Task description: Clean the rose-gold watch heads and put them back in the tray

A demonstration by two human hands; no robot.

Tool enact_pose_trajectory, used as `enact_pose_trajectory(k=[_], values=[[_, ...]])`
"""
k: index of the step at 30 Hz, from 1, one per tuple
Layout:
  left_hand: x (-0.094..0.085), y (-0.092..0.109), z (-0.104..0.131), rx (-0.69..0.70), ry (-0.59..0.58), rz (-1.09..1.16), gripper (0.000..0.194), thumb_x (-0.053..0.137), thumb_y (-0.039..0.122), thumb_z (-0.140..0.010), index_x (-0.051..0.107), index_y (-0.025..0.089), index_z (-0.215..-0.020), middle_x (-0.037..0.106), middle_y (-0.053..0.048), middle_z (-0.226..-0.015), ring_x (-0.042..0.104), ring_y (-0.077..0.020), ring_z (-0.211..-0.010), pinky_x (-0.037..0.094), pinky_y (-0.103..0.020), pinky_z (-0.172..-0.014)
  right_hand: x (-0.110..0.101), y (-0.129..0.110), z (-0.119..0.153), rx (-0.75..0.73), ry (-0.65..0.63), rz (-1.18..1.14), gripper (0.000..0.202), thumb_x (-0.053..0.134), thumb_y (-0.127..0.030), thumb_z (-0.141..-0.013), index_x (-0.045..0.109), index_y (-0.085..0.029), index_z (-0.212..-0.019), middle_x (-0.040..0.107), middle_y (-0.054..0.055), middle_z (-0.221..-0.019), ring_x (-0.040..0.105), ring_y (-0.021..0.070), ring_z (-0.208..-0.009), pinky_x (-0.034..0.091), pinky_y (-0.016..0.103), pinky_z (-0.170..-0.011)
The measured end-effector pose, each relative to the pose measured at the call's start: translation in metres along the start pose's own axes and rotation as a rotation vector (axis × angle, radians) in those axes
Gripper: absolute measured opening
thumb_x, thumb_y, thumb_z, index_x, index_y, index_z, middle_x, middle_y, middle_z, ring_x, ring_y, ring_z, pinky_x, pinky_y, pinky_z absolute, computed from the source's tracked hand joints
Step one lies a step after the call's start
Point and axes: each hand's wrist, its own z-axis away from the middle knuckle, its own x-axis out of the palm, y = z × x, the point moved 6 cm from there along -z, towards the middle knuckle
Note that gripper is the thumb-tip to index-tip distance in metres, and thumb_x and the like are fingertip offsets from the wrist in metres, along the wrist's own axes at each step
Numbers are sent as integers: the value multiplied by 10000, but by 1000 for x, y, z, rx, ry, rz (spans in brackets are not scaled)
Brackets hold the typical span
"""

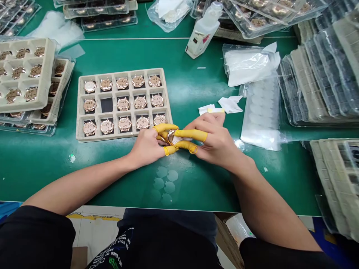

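Observation:
Between yellow finger cots, my left hand [148, 145] grips a rose-gold watch case [170, 137] on its edge, just off the tray's lower right corner. My right hand [217, 140] meets it from the right, its covered fingers pinching a small white wipe [177, 139] against the case. Behind my left hand lies a beige tray [123, 136] with rows of rose-gold watch cases, engraved backs up. One pocket [106, 105] in its middle row shows only a dark liner. The fingers partly cover the held case.
Stacked trays of watch cases [25, 106] stand at left, more along the back. A white bottle [203, 31], bagged wipes [249, 65], loose white pieces [230, 104] and a clear film sheet [260, 116] lie right of centre. Tray stacks [316, 82] line the right side.

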Motion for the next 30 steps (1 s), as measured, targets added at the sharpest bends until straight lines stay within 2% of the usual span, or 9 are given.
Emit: enact_pose_trajectory(k=[3, 7, 11, 15, 17, 20, 24, 28, 30], values=[[-1, 1, 0, -12, -3, -29, 551, 823, 190, -688, 723, 151, -1228, 788, -51, -968, 744, -145, -781, 640, -236, -708, 4, 5, 0, 37, 7, 30, 45, 666, -242, -970, 707, -257, -979, 727, 10, -876, 566, 183, -818, 304, 413, -810], [-2, 2, 1, -16, 12, -31, 539, 829, 208, -695, 724, 163, -1221, 782, -39, -940, 745, -140, -755, 639, -243, -709, -1, 8, 0, 107, 76, 69, 33, 683, -249, -951, 673, -232, -924, 705, 11, -840, 543, 176, -774, 293, 403, -789], [-2, 1, 1, -35, 0, 15, 566, 842, 206, -673, 722, 156, -1224, 786, -41, -935, 750, -146, -780, 643, -245, -730, 5, 2, -2, 30, 55, -35, 41, 671, -187, -941, 675, -227, -944, 696, 4, -834, 533, 167, -760, 289, 389, -761], [-1, 0, 1, -66, -3, 16, 559, 832, 209, -677, 730, 152, -1223, 775, -30, -881, 722, -126, -696, 628, -234, -664, 3, 11, -2, 124, 187, 17, 36, 685, -179, -911, 681, -214, -907, 663, 15, -794, 517, 179, -753, 289, 386, -741], [-2, 0, 1, -72, 19, 27, 568, 843, 220, -666, 729, 150, -1218, 782, -34, -887, 729, -133, -703, 631, -238, -664, 4, 13, -2, 130, 163, -19, 44, 694, -175, -908, 685, -217, -901, 650, 12, -773, 513, 175, -743, 294, 386, -732], [1, -2, 2, -92, -10, 44, 598, 852, 213, -651, 723, 138, -1230, 797, -50, -918, 758, -160, -761, 650, -262, -715, 7, 7, -4, 55, 82, -118, 41, 677, -181, -927, 684, -215, -905, 660, 18, -785, 505, 172, -739, 305, 381, -713], [0, -2, 1, -80, 1, -3, 586, 830, 214, -685, 721, 147, -1256, 798, -51, -931, 755, -149, -730, 641, -250, -690, 6, 7, -5, 100, 113, -90, 58, 659, -185, -936, 681, -208, -888, 660, 33, -790, 488, 181, -747, 310, 376, -704], [0, -1, 1, -52, -2, 13, 594, 857, 213, -673, 722, 148, -1248, 805, -53, -951, 776, -161, -791, 652, -247, -741, 10, 4, -4, 95, 33, -132, 51, 665, -188, -932, 691, -215, -899, 686, 28, -812, 498, 183, -761, 310, 378, -711], [1, -2, 1, -53, -19, 2, 590, 850, 211, -684, 724, 150, -1257, 807, -54, -955, 773, -155, -766, 654, -248, -732, 7, 4, -4, 114, 78, -88, 62, 656, -203, -936, 692, -207, -886, 683, 41, -812, 487, 189, -763, 309, 378, -705]])
